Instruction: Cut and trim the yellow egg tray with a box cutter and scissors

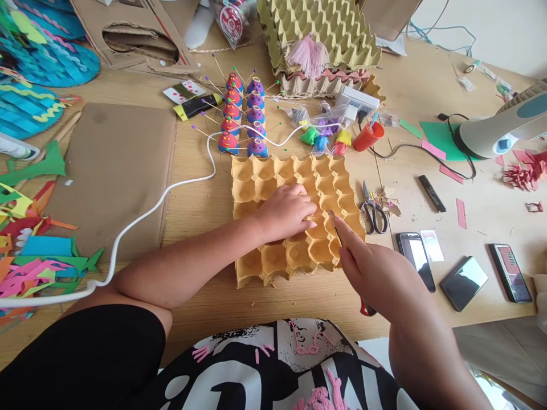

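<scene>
A yellow-orange cardboard egg tray (249, 266) lies on the table in front of me. My left hand (288, 210) rests on its middle, fingers curled down over the ridges between the cups. In my right hand (363, 256) is a utility knife (366, 308), its red and black handle end showing below the palm. The knife's blade end meets the tray right of my left hand, among the cups. Most of the handle is hidden by my fingers. Scissors (374, 213) with black handles lie just beyond the tray's right edge.
Two rows of painted egg-cup figures (231, 122) with pins stand behind the tray. A white cable (171, 187) crosses the table. Stacked egg trays (316, 28), a red cup (368, 136) and a glue gun-like grey device (491, 125) stand farther back. Phones (415, 259) lie right; cardboard (115, 171) left.
</scene>
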Available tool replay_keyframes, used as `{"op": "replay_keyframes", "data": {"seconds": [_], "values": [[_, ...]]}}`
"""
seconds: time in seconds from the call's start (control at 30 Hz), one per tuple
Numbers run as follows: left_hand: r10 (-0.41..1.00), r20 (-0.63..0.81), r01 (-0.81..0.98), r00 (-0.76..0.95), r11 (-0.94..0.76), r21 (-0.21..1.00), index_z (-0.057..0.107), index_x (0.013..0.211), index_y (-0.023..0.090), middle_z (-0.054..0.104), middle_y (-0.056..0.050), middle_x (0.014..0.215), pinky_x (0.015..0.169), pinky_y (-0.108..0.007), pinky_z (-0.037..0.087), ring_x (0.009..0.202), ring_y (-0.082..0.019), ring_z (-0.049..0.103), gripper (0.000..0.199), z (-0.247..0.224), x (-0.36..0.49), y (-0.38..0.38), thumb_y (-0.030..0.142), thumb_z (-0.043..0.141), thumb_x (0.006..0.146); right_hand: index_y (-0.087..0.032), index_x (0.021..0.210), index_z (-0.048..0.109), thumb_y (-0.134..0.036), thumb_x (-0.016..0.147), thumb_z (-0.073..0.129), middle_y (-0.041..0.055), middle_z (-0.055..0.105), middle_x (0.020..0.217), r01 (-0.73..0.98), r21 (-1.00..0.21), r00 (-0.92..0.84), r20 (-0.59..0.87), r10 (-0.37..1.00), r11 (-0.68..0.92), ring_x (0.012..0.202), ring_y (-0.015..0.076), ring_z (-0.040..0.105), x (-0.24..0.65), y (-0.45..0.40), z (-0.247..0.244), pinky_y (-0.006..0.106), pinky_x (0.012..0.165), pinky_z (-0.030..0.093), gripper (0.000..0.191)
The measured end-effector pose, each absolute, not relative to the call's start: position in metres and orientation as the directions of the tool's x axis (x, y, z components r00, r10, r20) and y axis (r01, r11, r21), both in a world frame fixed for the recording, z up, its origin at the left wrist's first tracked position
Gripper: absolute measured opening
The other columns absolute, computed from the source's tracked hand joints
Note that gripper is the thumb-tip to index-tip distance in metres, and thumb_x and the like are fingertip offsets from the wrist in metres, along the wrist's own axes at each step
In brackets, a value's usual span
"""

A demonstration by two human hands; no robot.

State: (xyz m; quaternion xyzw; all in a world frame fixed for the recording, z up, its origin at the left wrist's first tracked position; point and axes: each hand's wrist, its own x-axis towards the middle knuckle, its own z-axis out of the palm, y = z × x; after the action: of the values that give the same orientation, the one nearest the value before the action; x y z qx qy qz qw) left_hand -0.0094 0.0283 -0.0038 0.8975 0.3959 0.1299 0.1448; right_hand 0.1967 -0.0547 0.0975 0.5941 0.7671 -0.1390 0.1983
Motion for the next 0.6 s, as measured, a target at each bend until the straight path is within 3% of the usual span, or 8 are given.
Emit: {"op": "replay_keyframes", "data": {"seconds": [0.17,0.33,0.43,0.6], "values": [[0.744,0.116,0.674,0.658,-0.650,0.351,0.068,0.084,0.019,0.072,-0.005,0.092,0.093,-0.041,0.044,0.115,-0.029,0.059,0.029,-0.002,-0.009,0.028,0.044,0.076,0.097,-0.022,0.171,0.028,-0.029,0.108,0.035,-0.0022,0.066,0.062,0.962,0.087,-0.196,-0.436,0.878,0.258,0.050,0.0154,0.058,0.192,-0.055,0.080,0.027,0.048,0.020,0.064],[0.748,0.127,0.674,0.651,-0.647,0.356,0.067,0.081,0.020,0.071,-0.005,0.090,0.091,-0.040,0.043,0.115,-0.028,0.057,0.029,-0.002,-0.010,0.028,0.043,0.076,0.097,-0.019,0.172,0.026,-0.029,0.109,0.033,-0.0048,0.057,0.052,0.957,0.131,-0.185,-0.408,0.894,0.258,0.044,0.0151,0.053,0.193,-0.062,0.068,0.028,0.046,0.017,0.064],[0.744,0.119,0.669,0.657,-0.649,0.361,0.066,0.080,0.020,0.071,-0.005,0.090,0.091,-0.040,0.043,0.115,-0.029,0.057,0.029,-0.001,-0.010,0.028,0.041,0.075,0.098,-0.019,0.171,0.029,-0.029,0.107,0.035,-0.0030,0.061,0.055,0.941,0.187,-0.203,-0.360,0.911,0.283,0.045,0.0152,0.054,0.192,-0.066,0.062,0.029,0.046,0.016,0.065],[0.740,0.138,0.668,0.659,-0.659,0.345,0.068,0.083,0.020,0.072,-0.005,0.091,0.090,-0.040,0.042,0.115,-0.029,0.057,0.026,-0.003,-0.010,0.028,0.041,0.076,0.097,-0.013,0.169,0.031,-0.023,0.105,0.037,0.0025,0.069,0.063,0.938,0.198,-0.184,-0.413,0.892,0.285,0.051,0.0186,0.062,0.181,-0.055,0.064,0.031,0.046,0.028,0.065]]}}
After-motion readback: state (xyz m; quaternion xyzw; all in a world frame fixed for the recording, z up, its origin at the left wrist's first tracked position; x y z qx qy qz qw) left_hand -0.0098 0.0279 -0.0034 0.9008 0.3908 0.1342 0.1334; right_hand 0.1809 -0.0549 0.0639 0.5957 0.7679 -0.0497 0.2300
